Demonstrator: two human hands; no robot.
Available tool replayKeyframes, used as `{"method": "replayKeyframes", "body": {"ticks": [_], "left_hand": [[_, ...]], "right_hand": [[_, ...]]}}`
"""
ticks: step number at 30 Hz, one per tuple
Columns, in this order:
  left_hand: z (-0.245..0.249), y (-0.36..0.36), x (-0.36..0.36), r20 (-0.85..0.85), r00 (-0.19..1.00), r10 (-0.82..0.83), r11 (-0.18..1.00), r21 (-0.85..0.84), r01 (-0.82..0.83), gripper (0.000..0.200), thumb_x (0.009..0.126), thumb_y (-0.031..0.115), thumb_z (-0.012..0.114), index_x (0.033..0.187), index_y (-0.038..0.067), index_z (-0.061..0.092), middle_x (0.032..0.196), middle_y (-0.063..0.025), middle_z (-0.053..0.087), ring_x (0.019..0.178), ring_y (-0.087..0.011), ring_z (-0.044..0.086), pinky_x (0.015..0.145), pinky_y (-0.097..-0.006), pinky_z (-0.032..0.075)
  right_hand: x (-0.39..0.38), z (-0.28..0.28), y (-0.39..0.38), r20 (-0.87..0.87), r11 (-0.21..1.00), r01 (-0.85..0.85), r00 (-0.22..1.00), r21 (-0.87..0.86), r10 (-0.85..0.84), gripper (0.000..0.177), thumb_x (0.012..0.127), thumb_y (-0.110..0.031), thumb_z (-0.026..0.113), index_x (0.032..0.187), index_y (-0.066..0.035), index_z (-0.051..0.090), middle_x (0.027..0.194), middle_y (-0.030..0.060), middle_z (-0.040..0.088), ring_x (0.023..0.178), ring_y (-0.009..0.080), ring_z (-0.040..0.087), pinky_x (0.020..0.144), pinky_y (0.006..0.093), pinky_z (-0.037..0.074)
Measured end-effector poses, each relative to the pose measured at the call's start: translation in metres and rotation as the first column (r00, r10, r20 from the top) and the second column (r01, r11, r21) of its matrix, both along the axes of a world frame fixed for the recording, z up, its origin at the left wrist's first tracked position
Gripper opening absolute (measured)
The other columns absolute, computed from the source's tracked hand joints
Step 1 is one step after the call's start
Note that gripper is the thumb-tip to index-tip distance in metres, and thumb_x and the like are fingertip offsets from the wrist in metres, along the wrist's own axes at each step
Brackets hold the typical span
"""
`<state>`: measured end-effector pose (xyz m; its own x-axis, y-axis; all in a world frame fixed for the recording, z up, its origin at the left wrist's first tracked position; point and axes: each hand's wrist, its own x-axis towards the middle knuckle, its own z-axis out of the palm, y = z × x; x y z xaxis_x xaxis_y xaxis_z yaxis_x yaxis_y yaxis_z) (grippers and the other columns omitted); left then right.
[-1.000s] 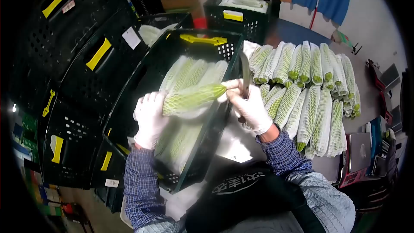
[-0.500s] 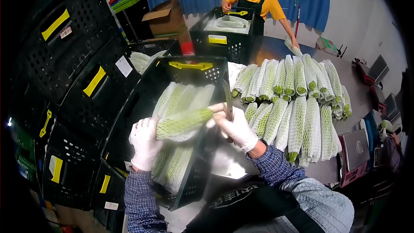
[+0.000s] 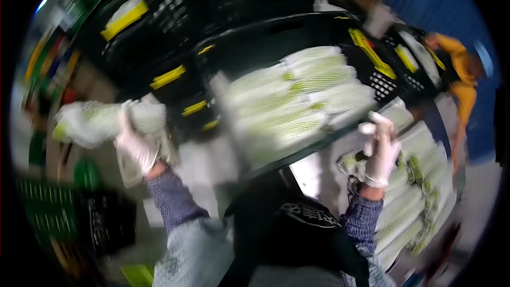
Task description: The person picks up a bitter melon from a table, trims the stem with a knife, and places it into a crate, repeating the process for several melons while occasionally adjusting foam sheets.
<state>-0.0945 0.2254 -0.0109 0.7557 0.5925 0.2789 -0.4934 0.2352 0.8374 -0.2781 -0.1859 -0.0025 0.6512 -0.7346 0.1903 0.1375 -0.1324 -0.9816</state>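
Note:
My gloved left hand (image 3: 135,146) is closed around a long green gourd (image 3: 87,122) in a white foam net, held out to the left of the crate. My gloved right hand (image 3: 380,154) is raised at the crate's right side with its fingers curled; blur hides what is in them. Below that hand lie several netted gourds (image 3: 409,204) on the table. Between my hands, a dark crate (image 3: 297,154) holds rows of netted gourds (image 3: 303,93).
Dark stacked crates with yellow handles (image 3: 167,77) stand beyond the filled crate. A co-worker in a yellow top (image 3: 465,101) is at the far right, by another crate (image 3: 411,66). A green crate (image 3: 48,204) is at lower left.
My view has swung left. My left hand has carried the netted gourd from above the crate out to the left. My right hand, earlier closed on a knife-like metal tool, is now apart from the gourd.

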Motion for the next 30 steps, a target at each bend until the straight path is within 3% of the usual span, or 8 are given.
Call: {"method": "replayKeyframes", "body": {"ticks": [8, 9, 11, 14, 16, 19, 25, 30], "left_hand": [[-0.388, 0.149, -0.148, -0.673, 0.47, -0.571, 0.77, -0.638, 0.022, 0.031, 0.092, 0.026, 0.064, 0.117, 0.008, 0.064, 0.099, -0.0078, 0.07, 0.082, -0.0254, 0.068, 0.071, -0.0407, 0.057], [-0.374, 0.118, -0.156, -0.656, 0.498, -0.567, 0.697, -0.705, -0.135, 0.033, 0.104, 0.021, 0.042, 0.134, 0.008, 0.052, 0.133, -0.0078, 0.055, 0.126, -0.0216, 0.049, 0.111, -0.0362, 0.039], [-0.303, 0.102, -0.16, -0.697, 0.437, -0.569, 0.751, -0.657, -0.068, 0.035, 0.104, 0.023, 0.043, 0.134, 0.006, 0.052, 0.137, -0.0076, 0.053, 0.129, -0.0233, 0.047, 0.11, -0.0396, 0.04], [-0.36, 0.19, -0.129, -0.721, 0.607, -0.336, 0.888, -0.457, -0.052, 0.041, 0.095, 0.033, 0.061, 0.124, 0.003, 0.061, 0.116, -0.0096, 0.064, 0.097, -0.0236, 0.063, 0.079, -0.0388, 0.053], [-0.288, 0.221, -0.075, -0.743, 0.668, 0.034, 0.993, -0.05, -0.106, 0.056, 0.085, 0.046, 0.071, 0.117, 0.001, 0.064, 0.1, -0.0101, 0.066, 0.08, -0.021, 0.064, 0.068, -0.036, 0.053], [-0.185, 0.238, -0.031, -0.664, 0.733, 0.149, 0.958, -0.088, -0.275, 0.047, 0.086, 0.038, 0.072, 0.113, 0.001, 0.064, 0.103, -0.0094, 0.064, 0.084, -0.021, 0.063, 0.069, -0.0372, 0.053], [-0.08, 0.139, 0.035, -0.385, 0.916, -0.11, 0.985, 0.083, 0.153, 0.025, 0.094, 0.016, 0.064, 0.114, 0.001, 0.062, 0.111, -0.0089, 0.065, 0.096, -0.0198, 0.066, 0.084, -0.0344, 0.055], [0.019, -0.025, 0.031, -0.154, 0.905, -0.396, 0.683, 0.61, 0.402, 0.029, 0.097, 0.008, 0.059, 0.123, -0.003, 0.061, 0.119, -0.0147, 0.066, 0.106, -0.022, 0.067, 0.095, -0.0312, 0.053]], "right_hand": [[0.018, -0.044, -0.015, 0.037, 0.963, -0.237, 0.972, 0.132, 0.234, 0.033, 0.101, -0.025, 0.055, 0.12, 0.002, 0.061, 0.083, 0.0054, 0.068, 0.044, 0.004, 0.037, 0.043, 0.0172, 0.031], [0.017, -0.041, -0.013, 0.036, 0.963, -0.238, 0.971, 0.124, 0.235, 0.034, 0.101, -0.024, 0.055, 0.121, 0.003, 0.059, 0.083, 0.0056, 0.068, 0.044, 0.0041, 0.036, 0.043, 0.0168, 0.031], [0.017, -0.045, -0.018, 0.067, 0.955, -0.279, 0.96, 0.105, 0.273, 0.035, 0.101, -0.024, 0.053, 0.123, 0.004, 0.058, 0.082, 0.0061, 0.067, 0.044, 0.0036, 0.036, 0.045, 0.018, 0.037], [0.013, -0.045, -0.019, 0.088, 0.962, -0.247, 0.967, 0.114, 0.238, 0.034, 0.101, -0.024, 0.053, 0.122, 0.003, 0.058, 0.083, 0.0056, 0.066, 0.044, 0.0038, 0.034, 0.046, 0.0195, 0.035], [0.009, -0.041, -0.018, 0.101, 0.964, -0.225, 0.972, 0.142, 0.212, 0.033, 0.101, -0.023, 0.053, 0.121, 0.003, 0.059, 0.083, 0.0054, 0.065, 0.045, 0.0041, 0.035, 0.045, 0.0188, 0.029], [0.0, -0.043, -0.018, 0.123, 0.982, -0.151, 0.983, 0.114, 0.137, 0.033, 0.1, -0.024, 0.055, 0.12, 0.002, 0.06, 0.08, 0.0037, 0.064, 0.046, 0.0039, 0.035, 0.043, 0.0174, 0.027], [-0.015, -0.043, -0.018, 0.086, 0.993, -0.052, 0.995, 0.11, 0.042, 0.032, 0.098, -0.026, 0.058, 0.116, 0.0, 0.065, 0.077, 0.0008, 0.064, 0.048, 0.0024, 0.043, 0.043, 0.0157, 0.031], [-0.028, -0.027, -0.017, 0.216, 0.96, -0.203, 0.963, 0.191, 0.16, 0.033, 0.099, -0.024, 0.057, 0.116, 0.003, 0.064, 0.078, 0.0056, 0.068, 0.045, 0.0022, 0.039, 0.042, 0.0174, 0.029]]}}
